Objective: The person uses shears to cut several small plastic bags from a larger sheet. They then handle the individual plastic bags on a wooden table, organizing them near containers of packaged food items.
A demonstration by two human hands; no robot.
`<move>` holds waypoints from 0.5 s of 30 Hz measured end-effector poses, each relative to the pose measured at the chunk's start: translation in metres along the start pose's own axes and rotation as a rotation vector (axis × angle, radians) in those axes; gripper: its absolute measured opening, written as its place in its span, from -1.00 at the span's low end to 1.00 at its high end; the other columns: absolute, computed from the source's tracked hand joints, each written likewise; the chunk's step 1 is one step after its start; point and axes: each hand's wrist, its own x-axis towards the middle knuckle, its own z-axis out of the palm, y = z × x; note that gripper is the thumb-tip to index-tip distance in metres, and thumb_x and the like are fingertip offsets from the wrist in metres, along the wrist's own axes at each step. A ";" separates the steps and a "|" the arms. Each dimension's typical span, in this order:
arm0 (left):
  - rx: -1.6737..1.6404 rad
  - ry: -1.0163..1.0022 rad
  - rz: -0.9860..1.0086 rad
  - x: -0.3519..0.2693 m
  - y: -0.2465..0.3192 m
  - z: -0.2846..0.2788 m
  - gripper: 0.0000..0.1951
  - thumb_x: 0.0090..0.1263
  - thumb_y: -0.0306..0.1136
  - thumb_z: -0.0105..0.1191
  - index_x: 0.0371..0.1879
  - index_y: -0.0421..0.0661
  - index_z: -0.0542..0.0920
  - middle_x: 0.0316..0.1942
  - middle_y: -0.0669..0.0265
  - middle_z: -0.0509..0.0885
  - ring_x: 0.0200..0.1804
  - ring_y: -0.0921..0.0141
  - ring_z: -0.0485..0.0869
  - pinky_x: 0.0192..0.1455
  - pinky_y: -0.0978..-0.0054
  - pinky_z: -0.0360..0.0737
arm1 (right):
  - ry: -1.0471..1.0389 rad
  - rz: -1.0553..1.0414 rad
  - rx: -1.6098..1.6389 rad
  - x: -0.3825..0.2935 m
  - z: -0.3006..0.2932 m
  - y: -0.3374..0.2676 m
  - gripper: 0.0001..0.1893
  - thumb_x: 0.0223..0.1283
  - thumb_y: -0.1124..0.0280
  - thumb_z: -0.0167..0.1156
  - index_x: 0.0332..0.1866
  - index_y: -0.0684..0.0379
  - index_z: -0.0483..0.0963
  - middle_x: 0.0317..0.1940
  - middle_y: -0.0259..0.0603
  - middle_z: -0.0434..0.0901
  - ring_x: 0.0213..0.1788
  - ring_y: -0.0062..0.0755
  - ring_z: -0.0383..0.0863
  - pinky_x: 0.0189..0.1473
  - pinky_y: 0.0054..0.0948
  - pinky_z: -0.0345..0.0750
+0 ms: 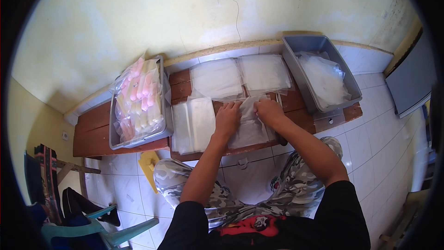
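A clear plastic bag [247, 130] lies flat before me near the bench's front edge. The curled fingers of my left hand [229, 116] hold its upper left part. My right hand [269, 111] pinches the upper right part, a short way from the left. Left of my hands lie stacked clear plastic bags [201, 118] with a folded strip down the middle. Behind are two more flat stacks, a left stack of bags [216, 78] and a right stack of bags [265, 73]. Beneath my right forearm, a dark-handled tool [282, 141] is mostly hidden.
A grey tub [166, 111] on the left holds bagged pink and pale-yellow tubes [140, 93]. The grey tub on the right [305, 92] contains loose clear bags [324, 80]. Both stand on the red-brown wooden bench [93, 128] along the wall. A green plastic chair [76, 231] is at lower left.
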 end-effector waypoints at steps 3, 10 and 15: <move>-0.078 0.068 -0.074 0.001 0.006 -0.013 -0.56 0.36 -0.44 0.28 0.25 -0.12 0.64 -0.10 0.13 0.74 0.06 0.12 0.68 0.20 0.16 0.58 | 0.027 0.019 -0.030 0.013 0.001 -0.005 -0.80 0.26 0.23 0.36 -0.13 0.08 0.68 -0.20 -0.11 0.73 -0.06 0.03 0.77 0.02 -0.05 0.68; -0.255 0.491 -0.257 0.034 0.000 -0.034 -0.60 0.39 -0.46 0.31 0.22 -0.12 0.68 -0.35 0.17 0.67 -0.30 0.24 0.66 -0.13 0.29 0.60 | 0.090 0.037 0.167 0.007 -0.056 -0.025 -0.75 0.31 0.27 0.29 0.00 0.14 0.66 -0.07 -0.07 0.73 0.02 0.02 0.76 0.09 -0.07 0.68; -0.229 0.672 -0.488 0.041 -0.024 -0.034 -0.54 0.45 -0.47 0.23 0.31 -0.29 0.55 -0.45 0.18 0.60 -0.42 0.24 0.58 -0.26 0.20 0.56 | 0.093 -0.019 0.181 0.019 -0.033 -0.025 -0.61 0.31 0.26 0.32 0.21 0.10 0.60 0.15 -0.06 0.66 0.13 -0.01 0.72 0.16 -0.09 0.66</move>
